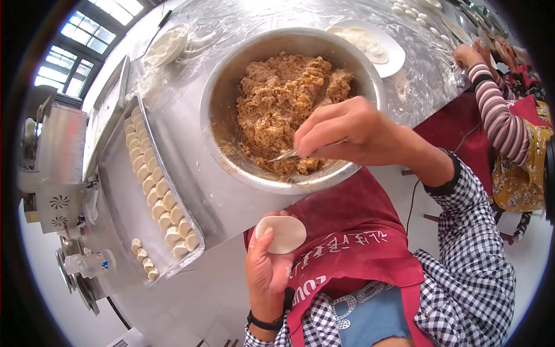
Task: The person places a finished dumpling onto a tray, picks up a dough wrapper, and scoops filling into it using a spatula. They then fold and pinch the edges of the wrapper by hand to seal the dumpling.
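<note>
A round dumpling wrapper (283,234) rests on the fingers of my left hand (269,269), its thumb laid over the near edge. Over the big metal bowl (292,186), my right hand (347,130) grips a thin metal utensil (286,155), perhaps a spoon. Its tip touches the brown minced filling (277,104) at the near side of the bowl; the fingers cover most of its handle.
Left of the bowl lies a metal tray (124,196) with rows of folded dumplings (147,168). A white plate of flour (388,55) stands behind the bowl. At the right, another person's striped sleeve (500,110) reaches over the floured table. A plastic bottle (95,263) stands far left.
</note>
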Tool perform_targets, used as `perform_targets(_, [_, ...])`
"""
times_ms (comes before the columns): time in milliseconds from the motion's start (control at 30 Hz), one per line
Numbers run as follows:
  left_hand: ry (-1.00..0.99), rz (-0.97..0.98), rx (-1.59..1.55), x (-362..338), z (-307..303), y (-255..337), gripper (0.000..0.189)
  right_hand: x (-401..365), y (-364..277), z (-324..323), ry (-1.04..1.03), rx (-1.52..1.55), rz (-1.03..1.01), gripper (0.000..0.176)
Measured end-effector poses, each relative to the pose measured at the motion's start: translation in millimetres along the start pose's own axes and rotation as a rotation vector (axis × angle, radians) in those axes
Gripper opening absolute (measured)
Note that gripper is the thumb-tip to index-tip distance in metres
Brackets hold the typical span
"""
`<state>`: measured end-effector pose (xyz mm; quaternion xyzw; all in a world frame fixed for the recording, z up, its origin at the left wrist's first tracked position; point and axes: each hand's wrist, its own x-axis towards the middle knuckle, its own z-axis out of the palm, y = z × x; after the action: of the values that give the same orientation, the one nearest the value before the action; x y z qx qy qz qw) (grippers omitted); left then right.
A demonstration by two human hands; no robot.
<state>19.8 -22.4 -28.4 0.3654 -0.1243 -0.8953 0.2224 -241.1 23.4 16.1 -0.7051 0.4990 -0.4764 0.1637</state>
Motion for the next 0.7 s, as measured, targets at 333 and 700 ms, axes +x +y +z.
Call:
perform_targets(333, [-0.008,0.009,-0.034,3.3,-9.8,1.4,0.033,-17.4,-9.7,-44.3,-0.290,-0.067,0.065,0.008])
perform_targets(700, [0.001,0.017,0.058,3.7,-5.0,-0.1,0.033,-48.8,-12.1,-53.2,0.067,0.113,0.302,0.009])
